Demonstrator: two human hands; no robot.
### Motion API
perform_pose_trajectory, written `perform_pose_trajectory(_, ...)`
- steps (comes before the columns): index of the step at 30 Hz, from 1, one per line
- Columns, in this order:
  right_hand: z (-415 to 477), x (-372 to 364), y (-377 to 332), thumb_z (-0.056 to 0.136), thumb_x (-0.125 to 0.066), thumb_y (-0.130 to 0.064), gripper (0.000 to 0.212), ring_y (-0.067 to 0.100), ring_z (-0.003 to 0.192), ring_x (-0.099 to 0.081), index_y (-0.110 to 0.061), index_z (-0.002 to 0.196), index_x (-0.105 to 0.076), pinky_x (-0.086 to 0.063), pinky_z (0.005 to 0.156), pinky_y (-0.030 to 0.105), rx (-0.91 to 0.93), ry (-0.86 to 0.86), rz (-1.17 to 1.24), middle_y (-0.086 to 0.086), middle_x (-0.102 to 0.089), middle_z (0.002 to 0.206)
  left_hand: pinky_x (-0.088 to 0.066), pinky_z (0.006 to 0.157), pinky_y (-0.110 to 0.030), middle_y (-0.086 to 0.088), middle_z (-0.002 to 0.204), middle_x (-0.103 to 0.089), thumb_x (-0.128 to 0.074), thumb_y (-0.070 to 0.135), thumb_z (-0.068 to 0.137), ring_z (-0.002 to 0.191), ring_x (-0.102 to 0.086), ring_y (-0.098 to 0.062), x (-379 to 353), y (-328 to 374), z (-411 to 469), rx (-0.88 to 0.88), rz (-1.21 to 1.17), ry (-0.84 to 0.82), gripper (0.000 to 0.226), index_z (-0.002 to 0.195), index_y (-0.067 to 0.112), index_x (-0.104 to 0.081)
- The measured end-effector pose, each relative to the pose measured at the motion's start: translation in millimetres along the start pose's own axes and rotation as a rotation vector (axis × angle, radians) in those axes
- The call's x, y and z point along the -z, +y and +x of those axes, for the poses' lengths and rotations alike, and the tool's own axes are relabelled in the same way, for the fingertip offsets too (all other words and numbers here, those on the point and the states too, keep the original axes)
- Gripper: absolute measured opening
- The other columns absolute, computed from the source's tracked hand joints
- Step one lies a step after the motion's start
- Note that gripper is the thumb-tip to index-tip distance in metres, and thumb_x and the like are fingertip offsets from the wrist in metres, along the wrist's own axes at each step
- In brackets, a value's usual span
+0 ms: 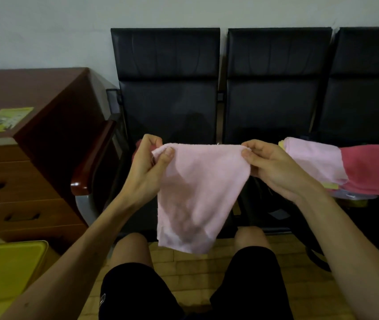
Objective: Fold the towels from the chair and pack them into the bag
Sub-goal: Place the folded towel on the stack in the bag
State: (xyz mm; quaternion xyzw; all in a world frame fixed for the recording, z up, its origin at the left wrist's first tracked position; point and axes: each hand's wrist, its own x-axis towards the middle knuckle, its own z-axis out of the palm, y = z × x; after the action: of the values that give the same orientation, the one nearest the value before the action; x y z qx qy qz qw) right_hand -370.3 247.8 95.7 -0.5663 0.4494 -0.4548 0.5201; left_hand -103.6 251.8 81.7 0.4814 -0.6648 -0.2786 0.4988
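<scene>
A light pink towel (195,192) hangs in the air in front of the black chairs (167,98). My left hand (151,165) pinches its upper left corner and my right hand (269,167) pinches its upper right corner, so the top edge is stretched between them. On the seat to the right lies a pile of towels: a pale pink one (313,162) on top, a darker pink one (368,172) beside it, with yellow edges showing underneath. A bit of red cloth (137,144) peeks out behind my left hand. A dark bag-like shape (276,204) sits low behind the right forearm, unclear.
A brown wooden desk (34,144) with drawers stands at the left, a green leaflet (4,120) on top. The chair's wooden armrest (91,162) is close to my left forearm. A yellow tray-like object (6,271) lies at the lower left. My knees are below the towel.
</scene>
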Motion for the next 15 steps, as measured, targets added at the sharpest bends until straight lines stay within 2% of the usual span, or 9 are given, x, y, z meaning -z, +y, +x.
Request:
perform_pose_trajectory(2, -9, -13, 8, 0.097, -0.051, -0.01, 0.015, 0.014, 0.093, -0.063, -0.02, 0.095, -0.062, -0.053, 0.076, 0.024, -0.032, 0.018, 0.191, -0.008, -0.069, 0.086, -0.054, 0.063, -0.046, -0.02, 0.094, -0.053, -0.049, 0.025, 0.103, 0.08, -0.059, -0.034, -3, 2, 2, -0.051, -0.006, 0.045, 0.014, 0.094, 0.017, -0.042)
perform_pose_trajectory(4, -25, -37, 34, 0.088, -0.063, -0.005, 0.024, 0.006, 0.097, -0.067, -0.027, 0.098, -0.061, -0.054, 0.076, 0.019, -0.096, -0.061, 0.085, -0.017, -0.073, 0.089, -0.053, 0.061, -0.039, -0.018, 0.092, -0.053, -0.049, 0.026, 0.102, 0.077, -0.06, -0.03, -5, 5, 5, -0.076, -0.004, 0.064, 0.016, 0.095, 0.014, -0.043)
perform_pose_trajectory(6, -42, -60, 63, 0.074, -0.079, -0.02, 0.038, 0.009, 0.105, -0.068, -0.027, 0.109, -0.065, -0.055, 0.084, 0.026, -0.256, -0.187, 0.027, -0.012, -0.074, 0.105, -0.051, 0.057, -0.024, -0.005, 0.085, -0.053, -0.05, 0.022, 0.103, 0.069, -0.058, -0.01, -7, 6, 6, -0.085, 0.003, 0.071, 0.012, 0.094, 0.018, -0.043)
perform_pose_trajectory(8, -50, -70, 78, 0.073, -0.077, -0.029, 0.047, 0.017, 0.106, -0.068, -0.019, 0.117, -0.064, -0.055, 0.085, 0.031, -0.363, -0.174, 0.122, -0.002, -0.074, 0.109, -0.048, 0.06, -0.013, 0.006, 0.083, -0.049, -0.051, 0.018, 0.102, 0.068, -0.055, 0.002, -7, 3, 5, -0.065, 0.027, 0.099, 0.011, 0.095, 0.018, -0.043)
perform_pose_trajectory(10, -53, -71, 83, 0.078, -0.071, -0.022, 0.036, 0.015, 0.094, -0.071, -0.016, 0.112, -0.063, -0.056, 0.079, 0.028, -0.444, -0.066, 0.295, -0.006, -0.077, 0.094, -0.046, 0.064, -0.009, 0.009, 0.083, -0.047, -0.052, 0.016, 0.102, 0.071, -0.054, 0.007, -3, -4, 2, -0.041, 0.049, 0.139, 0.011, 0.096, 0.017, -0.043)
perform_pose_trajectory(12, -59, -75, 87, 0.084, -0.065, -0.014, 0.023, 0.012, 0.086, -0.07, -0.011, 0.107, -0.062, -0.057, 0.076, 0.029, -0.547, -0.016, 0.401, -0.006, -0.076, 0.084, -0.045, 0.066, -0.006, 0.011, 0.086, -0.049, -0.051, 0.018, 0.103, 0.075, -0.055, 0.01, 1, -14, 1, 0.005, 0.053, 0.152, 0.014, 0.095, 0.025, -0.043)
perform_pose_trajectory(13, -64, -77, 88, 0.084, -0.065, -0.016, 0.024, 0.014, 0.088, -0.07, -0.01, 0.107, -0.062, -0.057, 0.077, 0.03, -0.582, -0.042, 0.432, -0.004, -0.076, 0.088, -0.045, 0.066, -0.005, 0.011, 0.088, -0.05, -0.051, 0.02, 0.103, 0.076, -0.055, 0.011, 2, -17, 1, 0.032, 0.054, 0.157, 0.015, 0.094, 0.029, -0.043)
perform_pose_trajectory(15, -72, -81, 93, 0.074, -0.073, -0.027, 0.048, 0.022, 0.099, -0.07, -0.006, 0.116, -0.061, -0.058, 0.081, 0.031, -0.623, -0.094, 0.486, 0.006, -0.074, 0.105, -0.047, 0.066, -0.007, 0.01, 0.091, -0.053, -0.051, 0.025, 0.103, 0.077, -0.056, 0.01, 2, -26, 1, 0.098, 0.044, 0.155, 0.011, 0.096, 0.028, -0.044)
